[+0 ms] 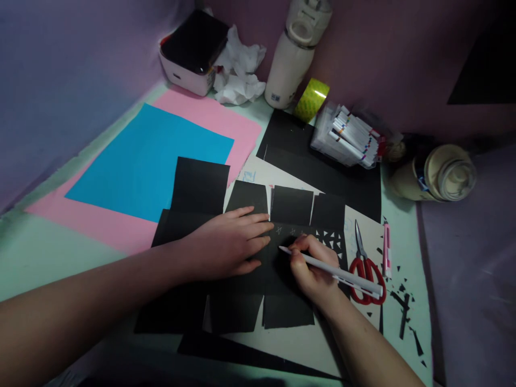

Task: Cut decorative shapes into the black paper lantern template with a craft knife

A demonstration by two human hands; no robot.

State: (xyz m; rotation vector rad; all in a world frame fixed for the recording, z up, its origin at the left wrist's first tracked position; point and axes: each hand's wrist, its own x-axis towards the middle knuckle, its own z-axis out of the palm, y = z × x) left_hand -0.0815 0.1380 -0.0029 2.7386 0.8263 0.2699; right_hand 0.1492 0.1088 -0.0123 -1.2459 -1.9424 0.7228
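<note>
The left hand [237,236] lies palm down on the black card [242,282], fingers slightly spread and pointing right, holding nothing. The right hand [314,266] pinches a white pen [350,277] between thumb and fingers, its tip just beside the left fingertips, over the card; whether the tip touches cannot be told. The card lies flat in front of the person, with slit tabs along its far and near edges. Faint stars [279,230] are drawn in a row beyond the pen tip, and small triangular holes [331,236] sit at the right end. Under the card is a white sheet [298,352]. Red-handled scissors [365,262] lie right of the right hand, blades together and pointing away, with the pen's rear end crossing the handles in view. Farther right are a pink cutter [387,250] and black scraps [404,317] on the table [40,269]. Beyond the card, a black sheet [350,188] reaches under the marker box [355,137]. To the left, blue paper [149,161] lies on pink paper [242,123], and one card tab overlaps the blue. Along the back stand a white box [187,78] with a dark top, crumpled tissue [239,70], a bottle [288,70] and yellow tape [312,99]; a cup [431,174] stands at far right.
</note>
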